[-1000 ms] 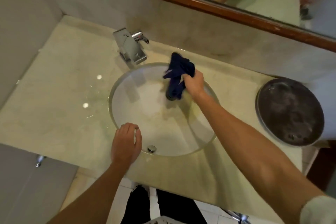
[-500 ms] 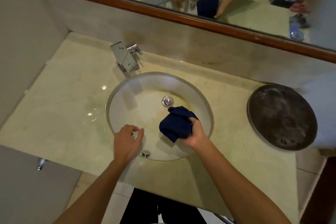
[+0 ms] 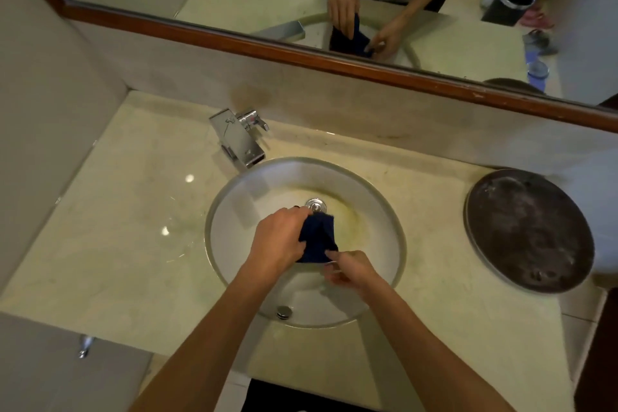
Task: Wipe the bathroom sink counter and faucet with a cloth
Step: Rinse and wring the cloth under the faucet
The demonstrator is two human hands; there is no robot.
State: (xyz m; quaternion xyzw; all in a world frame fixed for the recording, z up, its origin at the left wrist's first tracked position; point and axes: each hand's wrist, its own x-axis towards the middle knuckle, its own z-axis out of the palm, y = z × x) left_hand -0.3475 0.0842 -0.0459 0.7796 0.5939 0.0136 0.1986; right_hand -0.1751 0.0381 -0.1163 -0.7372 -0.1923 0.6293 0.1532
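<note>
Both forearms come in from the bottom edge and meet over the sink (image 3: 214,237) bowl. Left hand (image 3: 279,239): back of hand up, fingers curled round the upper-left part of the cloth (image 3: 317,237), gripping it. Right hand (image 3: 351,269): lower and nearer, thumb and fingers pinching the cloth's lower edge. Cloth is dark blue, bunched, held between the two hands above the bowl, just in front of the drain (image 3: 315,204); can't tell if it touches the basin. Left fingertips hidden behind the cloth. Faucet (image 3: 239,139) at the back-left rim, well apart from both hands. Counter (image 3: 117,227) has glare spots on the left. Dark round tray (image 3: 530,231) to the right; its far side blurs into a pale shape. Elbows cut off by the frame.
</note>
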